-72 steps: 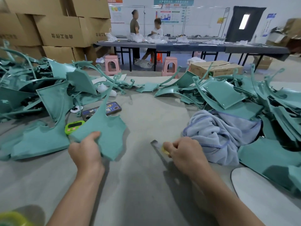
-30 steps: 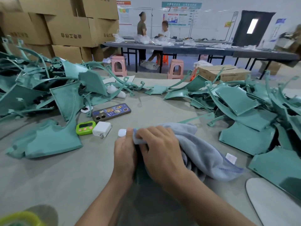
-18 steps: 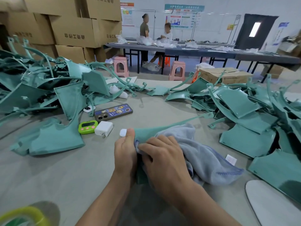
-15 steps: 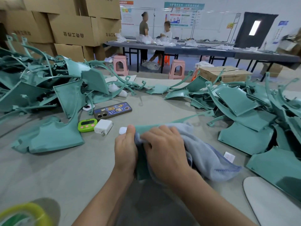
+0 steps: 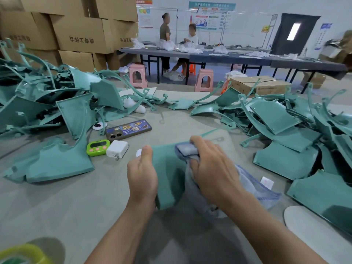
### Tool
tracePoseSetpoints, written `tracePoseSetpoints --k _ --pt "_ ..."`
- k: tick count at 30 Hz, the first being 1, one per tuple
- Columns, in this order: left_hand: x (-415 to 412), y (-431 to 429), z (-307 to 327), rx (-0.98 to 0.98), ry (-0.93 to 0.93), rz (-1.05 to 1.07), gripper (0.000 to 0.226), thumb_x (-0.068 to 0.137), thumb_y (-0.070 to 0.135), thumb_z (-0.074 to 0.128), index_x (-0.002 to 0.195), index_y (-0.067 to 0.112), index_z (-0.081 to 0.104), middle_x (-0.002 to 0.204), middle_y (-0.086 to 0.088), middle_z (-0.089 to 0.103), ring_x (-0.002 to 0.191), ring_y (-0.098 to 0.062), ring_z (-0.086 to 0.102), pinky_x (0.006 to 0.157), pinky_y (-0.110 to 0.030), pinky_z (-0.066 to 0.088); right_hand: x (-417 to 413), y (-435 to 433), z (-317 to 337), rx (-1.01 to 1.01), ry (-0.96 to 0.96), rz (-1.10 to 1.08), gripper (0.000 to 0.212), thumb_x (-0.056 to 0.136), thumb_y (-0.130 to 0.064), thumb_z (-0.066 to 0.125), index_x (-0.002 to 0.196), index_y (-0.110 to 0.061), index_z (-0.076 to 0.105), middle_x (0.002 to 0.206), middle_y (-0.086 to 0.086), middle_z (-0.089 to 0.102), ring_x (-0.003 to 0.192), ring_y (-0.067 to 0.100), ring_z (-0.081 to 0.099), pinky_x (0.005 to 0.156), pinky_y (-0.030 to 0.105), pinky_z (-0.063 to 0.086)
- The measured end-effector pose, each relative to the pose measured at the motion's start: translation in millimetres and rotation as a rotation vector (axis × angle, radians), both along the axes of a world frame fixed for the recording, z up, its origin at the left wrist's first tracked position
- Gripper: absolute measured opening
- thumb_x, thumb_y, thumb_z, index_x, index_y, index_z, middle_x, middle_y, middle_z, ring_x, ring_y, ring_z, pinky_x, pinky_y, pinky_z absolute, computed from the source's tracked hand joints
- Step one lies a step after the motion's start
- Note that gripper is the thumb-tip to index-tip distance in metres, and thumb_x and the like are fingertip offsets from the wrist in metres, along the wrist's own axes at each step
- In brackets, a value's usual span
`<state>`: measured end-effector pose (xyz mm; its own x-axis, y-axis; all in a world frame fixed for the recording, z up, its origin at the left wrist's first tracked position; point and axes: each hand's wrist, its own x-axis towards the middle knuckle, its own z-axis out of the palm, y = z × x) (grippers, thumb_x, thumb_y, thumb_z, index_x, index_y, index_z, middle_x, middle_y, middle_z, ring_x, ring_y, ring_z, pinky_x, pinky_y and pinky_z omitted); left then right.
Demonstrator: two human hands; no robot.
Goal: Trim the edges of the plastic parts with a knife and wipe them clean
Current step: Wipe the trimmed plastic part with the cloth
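Teal plastic part (image 5: 167, 174) at centre of the head view, lying low over a grey table (image 5: 76, 202), with a thin arm of the same plastic reaching away toward the upper right. Gripped along its left edge by the left hand (image 5: 142, 176): thumb (image 5: 147, 152) laid straight on the top face and pointing away, other fingers hidden beneath the part, so no telling how far curled. Overlaid on its right side by a grey-blue cloth (image 5: 187, 150), wadded at the far end and trailing loose toward the right. Clutched there by the right hand (image 5: 211, 168), fingers curled down over the wad and pressing it against the part's top face. Bare teal strip showing between the two hands.

Just left of the left thumb, on the table: a white charger (image 5: 117, 149), a green timer (image 5: 98, 147), and beyond them a phone (image 5: 128, 129) in a dark patterned case. Piles of like teal parts to either side, a left heap (image 5: 47, 103) and a right heap (image 5: 285, 126). Farther back, stacked cardboard cartons (image 5: 80, 35), pink stools (image 5: 138, 76), and two people (image 5: 165, 31) at a long dark bench (image 5: 228, 58).
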<state>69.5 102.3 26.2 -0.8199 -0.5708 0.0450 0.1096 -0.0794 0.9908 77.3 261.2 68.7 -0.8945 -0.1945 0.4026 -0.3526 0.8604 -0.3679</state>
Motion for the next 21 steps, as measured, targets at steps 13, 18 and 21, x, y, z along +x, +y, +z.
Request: tracePoseSetpoints --k 13,18,21 --pt "6.8 -3.8 17.0 0.215 0.033 -0.013 0.052 0.095 0.03 0.054 0.044 0.028 0.06 0.05 0.01 0.05 0.043 -0.007 0.046 0.04 -0.018 0.038 18.0 -56.0 32.6 0.303 0.129 0.194 0.023 0.079 -0.021 0.067 0.08 -0.032 0.047 0.093 -0.004 0.052 0.097 0.026 0.054 0.072 0.034 0.024" --pt "8.2 -5.4 15.0 0.134 0.054 -0.013 0.048 0.095 0.041 0.055 0.049 0.027 0.06 0.053 0.011 0.051 0.048 -0.01 0.046 0.045 -0.023 0.039 -9.0 -62.3 36.7 0.358 0.163 0.043 0.012 0.089 -0.018 0.048 0.097 -0.024 0.057 0.108 0.003 0.059 0.103 0.031 0.053 0.074 0.037 0.024" --pt "9.8 -8.6 12.9 -0.097 0.1 0.048 0.052 0.094 0.049 0.052 0.051 0.021 0.041 0.05 0.012 0.038 0.045 -0.007 0.034 0.041 -0.023 0.03 -27.0 -54.8 37.1 0.428 0.15 -0.06 0.02 0.091 -0.014 0.049 0.106 -0.021 0.061 0.113 0.004 0.06 0.108 0.031 0.053 0.078 0.039 0.029"
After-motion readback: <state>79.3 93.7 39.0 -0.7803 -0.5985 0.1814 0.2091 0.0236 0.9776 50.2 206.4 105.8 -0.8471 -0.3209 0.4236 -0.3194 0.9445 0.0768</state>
